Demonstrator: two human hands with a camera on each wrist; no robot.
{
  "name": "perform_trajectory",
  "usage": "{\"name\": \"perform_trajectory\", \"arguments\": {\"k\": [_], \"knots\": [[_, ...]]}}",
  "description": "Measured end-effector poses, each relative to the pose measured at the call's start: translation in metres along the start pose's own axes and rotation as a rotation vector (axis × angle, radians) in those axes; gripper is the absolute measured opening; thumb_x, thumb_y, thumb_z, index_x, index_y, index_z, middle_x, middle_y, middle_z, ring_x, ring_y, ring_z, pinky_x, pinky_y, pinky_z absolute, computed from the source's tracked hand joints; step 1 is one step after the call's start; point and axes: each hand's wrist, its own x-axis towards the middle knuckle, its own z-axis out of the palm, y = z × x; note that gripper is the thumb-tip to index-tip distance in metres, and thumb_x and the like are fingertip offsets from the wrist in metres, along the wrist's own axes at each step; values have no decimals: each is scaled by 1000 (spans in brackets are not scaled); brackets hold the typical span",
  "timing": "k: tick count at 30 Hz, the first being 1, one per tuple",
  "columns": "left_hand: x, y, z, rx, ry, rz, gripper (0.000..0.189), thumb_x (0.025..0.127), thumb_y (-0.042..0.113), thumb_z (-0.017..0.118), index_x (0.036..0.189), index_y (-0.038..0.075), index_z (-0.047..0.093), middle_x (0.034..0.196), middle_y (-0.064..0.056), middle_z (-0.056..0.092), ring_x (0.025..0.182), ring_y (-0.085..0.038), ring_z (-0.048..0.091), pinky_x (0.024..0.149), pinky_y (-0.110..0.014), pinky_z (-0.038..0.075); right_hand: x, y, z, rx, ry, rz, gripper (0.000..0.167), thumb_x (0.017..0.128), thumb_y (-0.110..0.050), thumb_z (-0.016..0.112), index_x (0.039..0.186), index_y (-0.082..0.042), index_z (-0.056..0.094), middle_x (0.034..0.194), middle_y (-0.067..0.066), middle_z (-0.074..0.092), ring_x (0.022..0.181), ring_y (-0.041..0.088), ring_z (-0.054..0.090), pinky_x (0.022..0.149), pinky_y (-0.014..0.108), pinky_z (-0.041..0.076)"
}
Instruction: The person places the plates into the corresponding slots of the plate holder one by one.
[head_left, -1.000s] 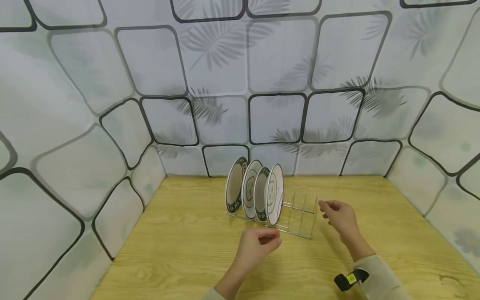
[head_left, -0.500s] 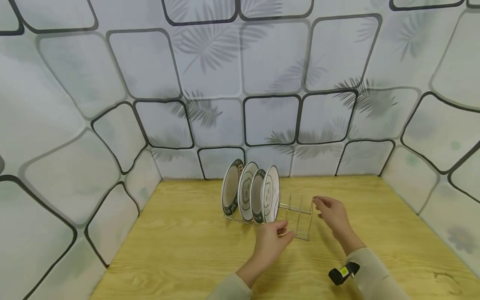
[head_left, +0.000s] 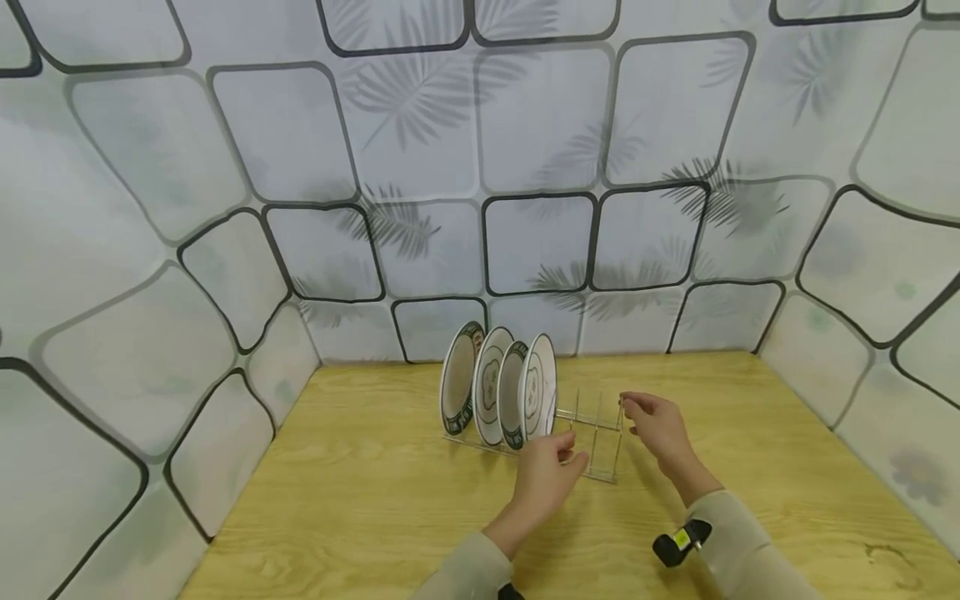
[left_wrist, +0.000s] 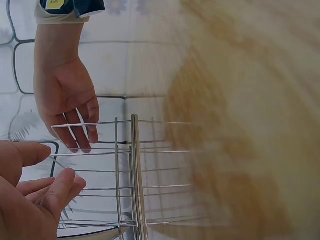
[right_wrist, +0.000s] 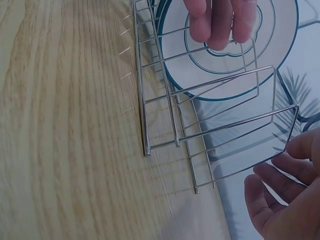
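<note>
A metal wire dish rack point(head_left: 598, 477) stands on the table. Several patterned plates point(head_left: 535, 387) stand upright at its left end. My left hand point(head_left: 543, 479) is at the rack's front, right of the plates. In the left wrist view, the thumb and a finger of the left hand point(left_wrist: 42, 200) lie on either side of a wire loop. My right hand point(head_left: 660, 427) holds the top corner of the rack's right-end loop. The right wrist view shows that loop between the thumb and fingers of the right hand point(right_wrist: 287, 190), in front of the nearest plate point(right_wrist: 280, 37).
The wooden table point(head_left: 360, 508) runs back to a patterned cloth wall point(head_left: 536, 242). Side walls point(head_left: 892, 367) enclose it at left and right. Open slots of the rack lie between the plates and the right hand.
My left hand has moved right and forward to the rack's wires. My right hand has come in to the end loop. The plates keep their places in the rack; the view has shifted slightly.
</note>
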Motion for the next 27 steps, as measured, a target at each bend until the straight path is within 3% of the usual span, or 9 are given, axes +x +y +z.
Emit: {"name": "perform_trajectory", "arguments": {"k": [8, 14, 21, 27], "knots": [[7, -2, 8, 40, 84, 33, 23, 85, 8, 73, 106, 0, 75, 100, -7, 74, 81, -8, 68, 71, -15, 53, 3, 1, 2, 11, -7, -11, 45, 107, -25, 43, 140, 3, 50, 139, 24, 52, 124, 36, 48, 95, 46, 51], [6, 2, 11, 22, 134, 59, 22, 85, 4, 74, 107, -1, 74, 104, -14, 73, 87, -20, 72, 71, -14, 54, 4, 2, 2, 8, -11, -8, 45, 107, -26, 42, 141, 3, 50, 139, 23, 52, 125, 36, 48, 96, 48, 50], [4, 7, 9, 132, 215, 162, 25, 86, 4, 72, 110, 0, 73, 98, -15, 73, 81, -20, 72, 65, -10, 52, 5, 3, 1, 2, -11, -13, 45, 107, -29, 43, 140, 0, 51, 138, 21, 54, 124, 34, 49, 96, 48, 50], [7, 5, 10, 144, 206, 137, 28, 85, 5, 74, 113, -1, 72, 99, -14, 73, 81, -23, 73, 64, -11, 53, 5, 5, 2, 2, -13, -6, 45, 107, -29, 43, 140, 0, 51, 137, 22, 54, 123, 35, 49, 96, 49, 49]]}}
